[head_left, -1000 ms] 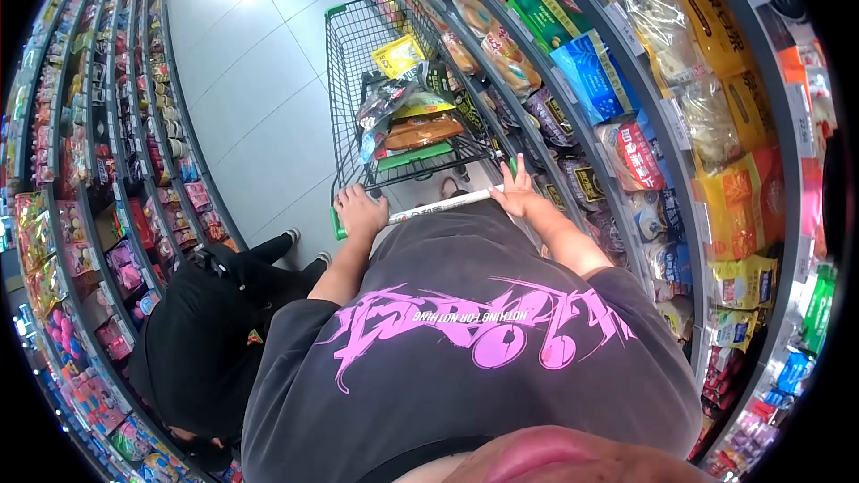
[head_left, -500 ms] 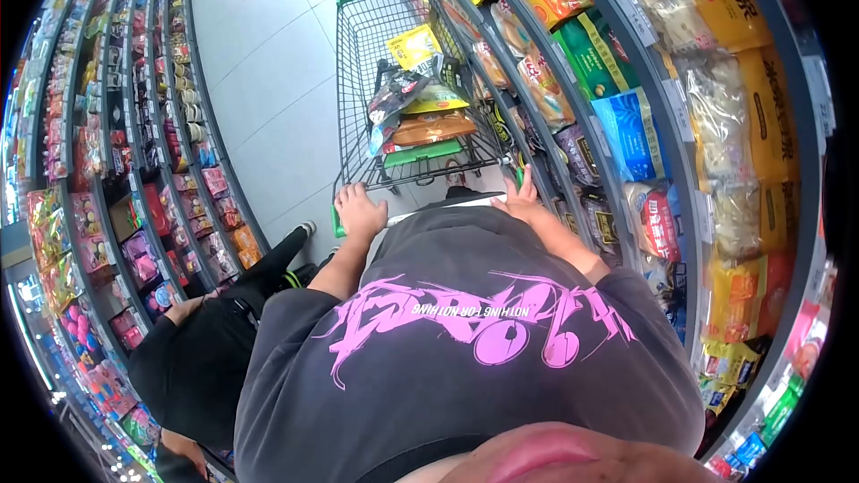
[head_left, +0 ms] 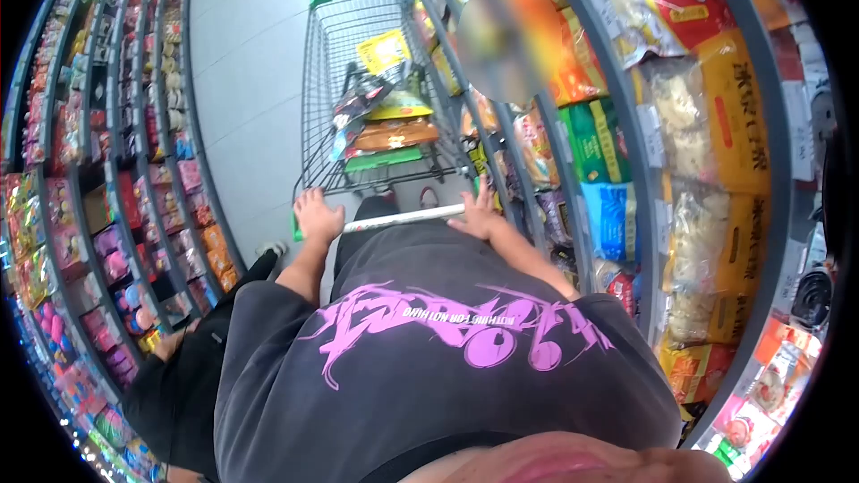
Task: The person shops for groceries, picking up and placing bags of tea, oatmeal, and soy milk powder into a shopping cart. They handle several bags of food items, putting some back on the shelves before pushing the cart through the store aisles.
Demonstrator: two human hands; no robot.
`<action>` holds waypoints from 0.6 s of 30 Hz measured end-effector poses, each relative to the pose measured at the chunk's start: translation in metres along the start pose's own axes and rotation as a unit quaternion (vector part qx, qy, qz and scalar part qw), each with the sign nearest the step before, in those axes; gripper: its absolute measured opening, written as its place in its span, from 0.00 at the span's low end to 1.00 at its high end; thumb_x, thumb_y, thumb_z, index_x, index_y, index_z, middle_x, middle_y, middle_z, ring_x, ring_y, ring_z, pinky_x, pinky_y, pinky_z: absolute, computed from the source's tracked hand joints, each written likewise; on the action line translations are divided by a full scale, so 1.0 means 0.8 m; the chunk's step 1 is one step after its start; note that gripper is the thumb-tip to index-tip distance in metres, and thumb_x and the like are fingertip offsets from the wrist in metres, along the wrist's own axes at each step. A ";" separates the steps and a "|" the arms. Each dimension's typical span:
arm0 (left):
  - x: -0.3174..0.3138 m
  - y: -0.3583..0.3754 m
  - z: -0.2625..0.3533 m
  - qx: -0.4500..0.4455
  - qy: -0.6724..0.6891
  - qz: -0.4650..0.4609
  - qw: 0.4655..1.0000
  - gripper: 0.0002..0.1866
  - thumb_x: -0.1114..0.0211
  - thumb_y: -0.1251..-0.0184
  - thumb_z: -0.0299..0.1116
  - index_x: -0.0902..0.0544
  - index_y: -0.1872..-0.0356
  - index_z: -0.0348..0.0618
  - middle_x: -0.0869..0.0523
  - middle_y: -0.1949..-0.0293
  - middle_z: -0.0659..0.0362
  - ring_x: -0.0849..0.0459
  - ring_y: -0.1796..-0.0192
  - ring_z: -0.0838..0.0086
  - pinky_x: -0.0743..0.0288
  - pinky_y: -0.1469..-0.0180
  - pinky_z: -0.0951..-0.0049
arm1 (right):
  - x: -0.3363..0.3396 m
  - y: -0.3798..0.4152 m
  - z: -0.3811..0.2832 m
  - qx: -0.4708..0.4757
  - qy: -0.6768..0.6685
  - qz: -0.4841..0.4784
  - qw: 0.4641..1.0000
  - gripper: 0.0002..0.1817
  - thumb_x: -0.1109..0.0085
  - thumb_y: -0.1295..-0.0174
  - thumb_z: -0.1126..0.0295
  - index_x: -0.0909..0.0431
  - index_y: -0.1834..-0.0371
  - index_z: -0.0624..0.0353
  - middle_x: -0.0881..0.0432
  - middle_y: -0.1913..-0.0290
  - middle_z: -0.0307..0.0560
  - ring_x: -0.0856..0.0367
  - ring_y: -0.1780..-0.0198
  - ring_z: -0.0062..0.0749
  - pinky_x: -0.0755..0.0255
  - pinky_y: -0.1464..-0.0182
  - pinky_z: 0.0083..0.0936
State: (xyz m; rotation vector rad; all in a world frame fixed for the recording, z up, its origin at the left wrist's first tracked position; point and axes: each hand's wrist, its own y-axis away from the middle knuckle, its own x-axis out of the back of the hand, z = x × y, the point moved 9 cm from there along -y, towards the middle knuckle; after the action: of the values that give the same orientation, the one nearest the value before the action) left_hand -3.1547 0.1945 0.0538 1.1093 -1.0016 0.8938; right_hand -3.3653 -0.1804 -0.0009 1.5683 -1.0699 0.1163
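A wire shopping cart (head_left: 313, 63) with green corners stands in front of me. Its white handle bar (head_left: 403, 216) runs across my waist. My left hand (head_left: 318, 215) lies over the bar's left end, by the green end piece, with the thumb pointing inward. At the right end, my right hand (head_left: 479, 217) rests on the bar, its fingers pointing forward. Inside the cart are a yellow packet (head_left: 384, 52), a dark glossy bag (head_left: 361, 98), a yellow-green bag (head_left: 401, 107) and a brown-orange package (head_left: 394, 132). The undersides of both hands are hidden.
Shelves of bagged food (head_left: 698, 116) rise close along my right, near the cart's side. On the left, shelves of small colourful packets (head_left: 116, 250) line the aisle. A person in black (head_left: 183, 385) is close at my left. Pale floor tiles (head_left: 246, 63) stretch ahead.
The cart and both hands sit farther left in view, and the right-hand shelves have shifted. Both hands remain on the handle. The person in black appears slightly lower and farther left.
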 end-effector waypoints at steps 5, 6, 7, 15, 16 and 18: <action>0.009 -0.048 -0.023 -0.001 0.006 -0.006 1.000 0.39 0.28 0.39 0.51 0.21 0.29 0.38 0.20 0.28 0.48 0.33 0.18 0.53 0.47 0.14 0.49 | 0.026 -0.047 -0.031 -0.012 -0.021 -0.020 1.000 0.61 0.28 0.36 0.33 0.49 0.07 0.47 0.95 0.15 0.81 0.53 0.15 0.92 0.48 0.13 0.61; 0.013 -0.061 -0.030 -0.004 -0.003 -0.004 1.000 0.39 0.28 0.38 0.51 0.21 0.29 0.38 0.21 0.28 0.48 0.33 0.18 0.53 0.47 0.14 0.49 | 0.028 -0.059 -0.036 -0.016 -0.032 -0.013 0.999 0.61 0.26 0.37 0.34 0.48 0.08 0.47 0.93 0.14 0.81 0.51 0.16 0.92 0.47 0.14 0.63; 0.019 -0.072 -0.034 -0.011 0.003 0.011 1.000 0.38 0.29 0.39 0.50 0.21 0.29 0.38 0.20 0.29 0.48 0.32 0.19 0.53 0.47 0.14 0.48 | 0.033 -0.076 -0.042 -0.017 -0.040 -0.002 0.999 0.60 0.24 0.37 0.35 0.47 0.08 0.46 0.90 0.13 0.81 0.49 0.17 0.92 0.45 0.15 0.65; 0.061 -0.173 -0.063 0.008 0.008 -0.003 1.000 0.37 0.31 0.37 0.54 0.19 0.31 0.39 0.17 0.31 0.49 0.30 0.20 0.54 0.46 0.15 0.49 | 0.109 -0.144 -0.104 -0.062 -0.016 0.023 0.998 0.63 0.26 0.37 0.35 0.53 0.05 0.44 0.95 0.12 0.72 0.53 0.11 0.81 0.47 0.11 0.56; 0.056 -0.186 -0.070 -0.001 0.007 0.003 1.000 0.37 0.32 0.36 0.54 0.18 0.31 0.39 0.18 0.29 0.48 0.30 0.19 0.53 0.45 0.15 0.48 | 0.122 -0.152 -0.108 -0.069 -0.003 0.031 0.997 0.63 0.25 0.37 0.36 0.52 0.06 0.45 0.95 0.12 0.72 0.54 0.11 0.80 0.47 0.11 0.56; 0.072 -0.204 -0.070 0.010 0.000 -0.021 1.000 0.36 0.33 0.35 0.53 0.18 0.32 0.39 0.18 0.28 0.47 0.31 0.18 0.53 0.45 0.14 0.49 | 0.140 -0.170 -0.123 -0.076 0.032 0.047 0.995 0.62 0.25 0.36 0.37 0.51 0.06 0.47 0.93 0.12 0.74 0.53 0.10 0.79 0.47 0.11 0.55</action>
State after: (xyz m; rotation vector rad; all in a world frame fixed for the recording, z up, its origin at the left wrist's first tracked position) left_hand -2.9741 0.2179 0.0548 1.1430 -0.9677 0.8703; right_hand -3.1641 -0.1743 -0.0022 1.3688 -1.0774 0.1455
